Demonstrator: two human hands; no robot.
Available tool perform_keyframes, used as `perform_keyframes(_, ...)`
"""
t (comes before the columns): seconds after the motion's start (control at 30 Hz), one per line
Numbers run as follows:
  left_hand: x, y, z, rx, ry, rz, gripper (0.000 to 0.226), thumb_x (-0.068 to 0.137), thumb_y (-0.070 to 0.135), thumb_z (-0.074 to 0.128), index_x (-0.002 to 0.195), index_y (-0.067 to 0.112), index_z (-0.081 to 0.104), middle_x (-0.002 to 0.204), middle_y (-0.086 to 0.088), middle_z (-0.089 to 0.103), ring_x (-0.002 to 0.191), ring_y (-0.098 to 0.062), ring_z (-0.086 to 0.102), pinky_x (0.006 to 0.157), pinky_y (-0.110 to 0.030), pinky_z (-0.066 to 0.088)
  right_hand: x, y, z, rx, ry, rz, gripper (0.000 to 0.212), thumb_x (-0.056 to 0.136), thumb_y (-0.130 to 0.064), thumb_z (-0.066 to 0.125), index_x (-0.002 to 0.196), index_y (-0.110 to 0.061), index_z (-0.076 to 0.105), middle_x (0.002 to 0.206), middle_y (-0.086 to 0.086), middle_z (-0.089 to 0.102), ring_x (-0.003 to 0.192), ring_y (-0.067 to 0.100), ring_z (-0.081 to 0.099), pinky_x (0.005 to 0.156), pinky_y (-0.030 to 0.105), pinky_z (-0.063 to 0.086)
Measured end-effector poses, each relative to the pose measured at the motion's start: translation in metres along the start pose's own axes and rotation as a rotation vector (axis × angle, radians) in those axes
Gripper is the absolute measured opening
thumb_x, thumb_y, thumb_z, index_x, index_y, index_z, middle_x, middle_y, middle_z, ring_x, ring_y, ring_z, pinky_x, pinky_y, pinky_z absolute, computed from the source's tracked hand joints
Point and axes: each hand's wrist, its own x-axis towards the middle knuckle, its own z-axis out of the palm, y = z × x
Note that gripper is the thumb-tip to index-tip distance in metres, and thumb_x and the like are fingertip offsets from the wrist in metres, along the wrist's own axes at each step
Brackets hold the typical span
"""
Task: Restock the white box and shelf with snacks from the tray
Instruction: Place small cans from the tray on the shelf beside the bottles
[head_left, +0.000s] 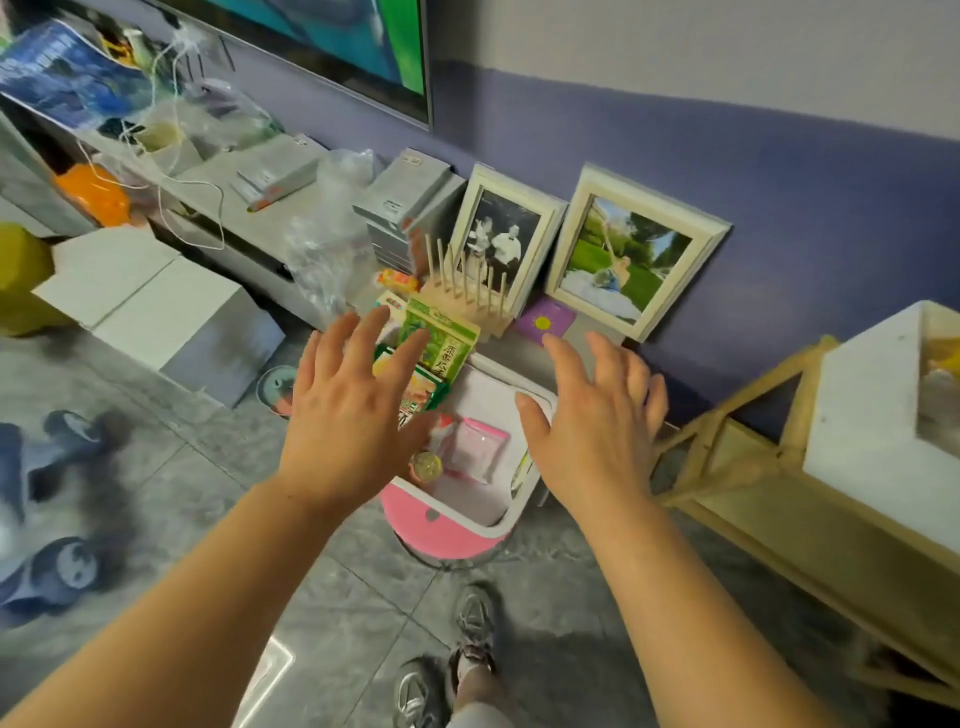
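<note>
A white tray (519, 512) rests on a pink stool (441, 535) in the middle of the view. It holds green snack packets (447, 338), a pink-edged clear packet (480, 447) and a small round jelly cup (427, 466). My left hand (348, 410) hovers with spread fingers over the tray's left side, above the green packets, holding nothing. My right hand (592, 421) is spread above the tray's right rim, thumb near the rim, also empty. A white box (872, 431) with snacks inside stands on a wooden shelf (737, 499) at the right.
Two framed photos (634, 254) lean on the purple wall behind a wooden peg rack (467, 291). A low grey cabinet (249, 202) at the left carries bags and boxes. White cartons (150, 306) sit on the floor. My shoes (467, 639) are below the stool.
</note>
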Motion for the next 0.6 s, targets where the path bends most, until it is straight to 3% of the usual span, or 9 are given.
perform_keyframes(0.1,0.013,-0.023,0.018,0.015,-0.034,0.024,0.073,0.064,0.035,0.079,0.128,0.014,0.051,0.134,-0.023,0.045,0.121,-0.048,0.037,0.095,-0.062,0.032,0.018,-0.013,0.025,0.01,-0.015,0.0,0.058,0.086,-0.036,0.059,0.138,-0.027,0.036,0.149,0.01,0.029,0.135,0.034,0.02,0.108,0.056,0.012)
perform_keyframes(0.27,0.026,-0.063,0.063,0.024,-0.117,0.089,0.081,0.055,0.037,0.084,0.126,0.014,0.051,0.13,-0.026,0.047,0.116,-0.05,0.041,0.091,-0.065,0.035,0.031,-0.034,0.082,-0.031,0.001,0.016,0.064,0.065,-0.031,0.081,0.123,-0.02,0.055,0.13,0.018,0.053,0.117,0.04,0.045,0.093,0.061,0.038)
perform_keyframes(0.4,0.04,-0.097,0.107,0.017,-0.198,0.134,0.086,0.049,0.038,0.087,0.124,0.018,0.05,0.128,-0.026,0.049,0.114,-0.052,0.043,0.09,-0.067,0.034,0.031,-0.052,0.142,-0.034,-0.074,0.066,0.072,0.056,-0.033,0.086,0.121,-0.022,0.056,0.126,0.017,0.057,0.112,0.041,0.053,0.09,0.059,0.042)
perform_keyframes(0.47,0.045,-0.114,0.128,0.025,-0.238,0.16,0.085,0.047,0.038,0.088,0.122,0.016,0.056,0.128,-0.025,0.051,0.114,-0.053,0.045,0.089,-0.068,0.033,0.028,-0.06,0.175,-0.032,-0.128,0.1,0.073,0.06,-0.034,0.083,0.125,-0.023,0.053,0.132,0.017,0.052,0.117,0.042,0.05,0.095,0.057,0.039)
perform_keyframes(0.6,0.047,-0.15,0.176,0.064,-0.326,0.24,0.076,0.053,0.031,0.085,0.123,0.018,0.057,0.132,-0.022,0.049,0.118,-0.051,0.042,0.091,-0.069,0.03,0.026,-0.067,0.234,0.019,-0.261,0.188,0.069,0.086,-0.033,0.061,0.143,-0.032,0.023,0.154,0.01,0.018,0.138,0.035,0.018,0.111,0.048,0.019)
